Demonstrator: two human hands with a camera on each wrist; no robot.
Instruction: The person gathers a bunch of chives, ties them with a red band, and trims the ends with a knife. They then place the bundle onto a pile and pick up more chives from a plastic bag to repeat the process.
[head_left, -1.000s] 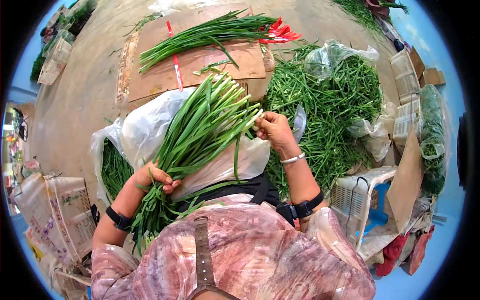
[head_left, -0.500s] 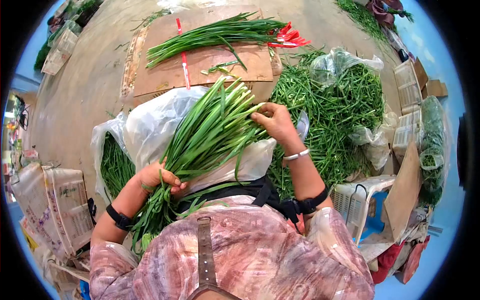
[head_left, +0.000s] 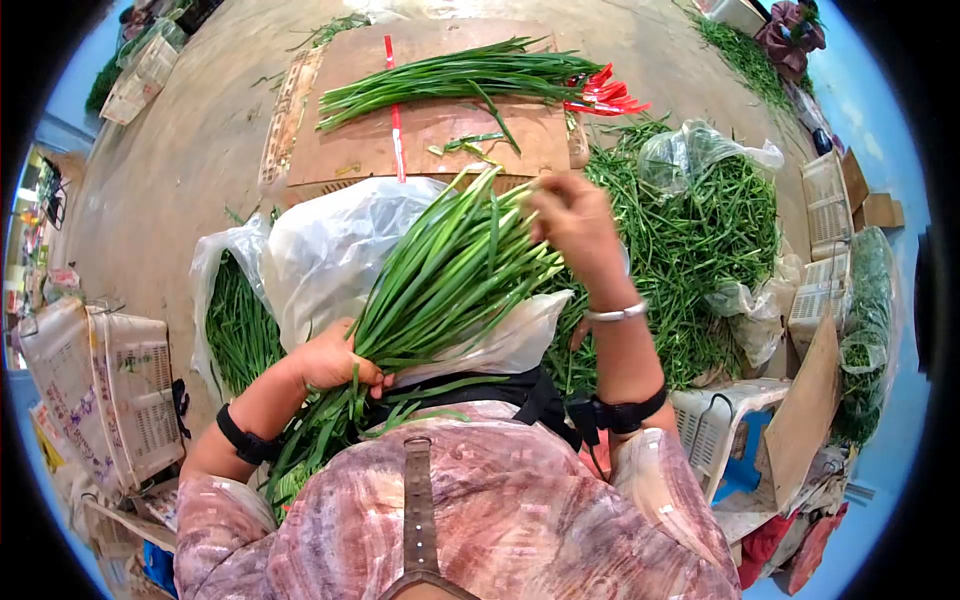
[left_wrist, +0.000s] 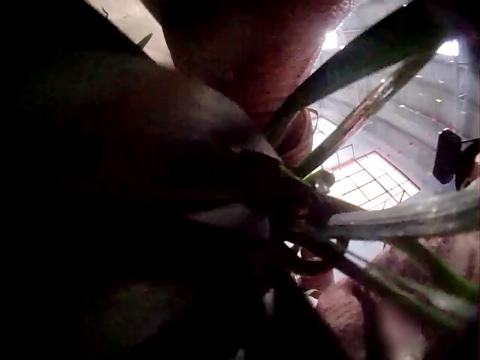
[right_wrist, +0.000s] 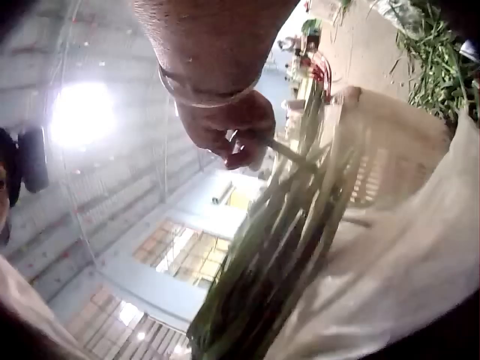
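My left hand (head_left: pixel 340 360) grips a thick bunch of garlic chives (head_left: pixel 440 275) around its leafy part, low over the lap. The pale stalk ends fan out up and to the right. Close up in the left wrist view, dark fingers and leaves fill much of the picture. At the pale ends is my right hand (head_left: pixel 582 225), motion-blurred in the head view. In the right wrist view, its curled fingers pinch a single stalk (right_wrist: pixel 291 155) that slants into the bunch. Whitish plastic sheeting (head_left: pixel 325 245) lies beneath the bunch.
Ahead stands a crate topped with a brown board (head_left: pixel 540 140), bearing another chive bundle (head_left: pixel 460 75) and red ties (head_left: pixel 612 92). A heap of loose greens (head_left: pixel 690 270) spreads at the right. On the left, a plastic bag holds more chives (head_left: pixel 238 320). White crates (head_left: pixel 130 390) flank both sides.
The head view has shifted, so the scene sits farther right. My right hand has turned with its knuckles upward at the pale ends. The left hand keeps its grip on the bunch.
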